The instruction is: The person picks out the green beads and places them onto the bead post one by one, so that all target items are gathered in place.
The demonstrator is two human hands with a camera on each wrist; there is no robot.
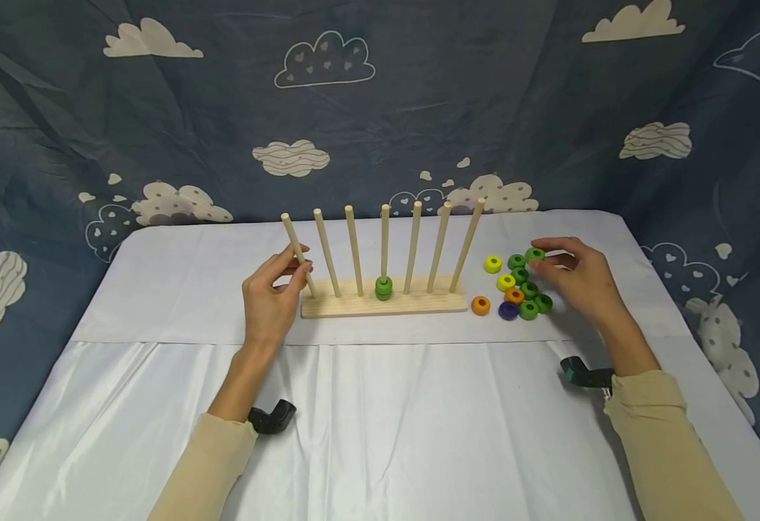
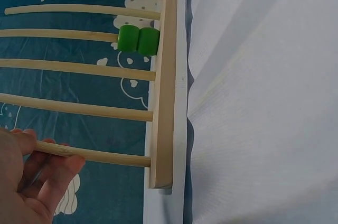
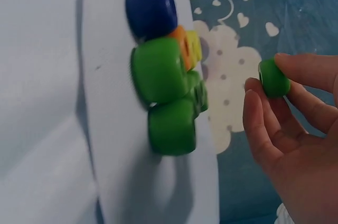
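A wooden stand [image 1: 354, 307] carries a row of upright pegs on the white-covered table. Two green beads [image 1: 383, 289] sit stacked on its middle peg. My left hand [image 1: 274, 297] pinches the leftmost peg [image 2: 105, 156] between thumb and fingers, partway up. To the right of the stand, my right hand [image 1: 578, 278] pinches a green bead [image 3: 274, 78] between thumb and fingertips, above the table. Below and left of that hand lie loose beads: several green ones [image 1: 528, 310], two yellow ones [image 1: 493, 264], two orange ones [image 1: 480, 305] and a dark blue one [image 1: 508, 311].
White cloth [image 1: 419, 420] covers the table, with a crease running across it in front of the stand. Behind hangs a dark blue curtain [image 1: 419, 108] printed with clouds. A black wrist camera [image 1: 272, 417] is worn on the left wrist, another [image 1: 585, 373] on the right.
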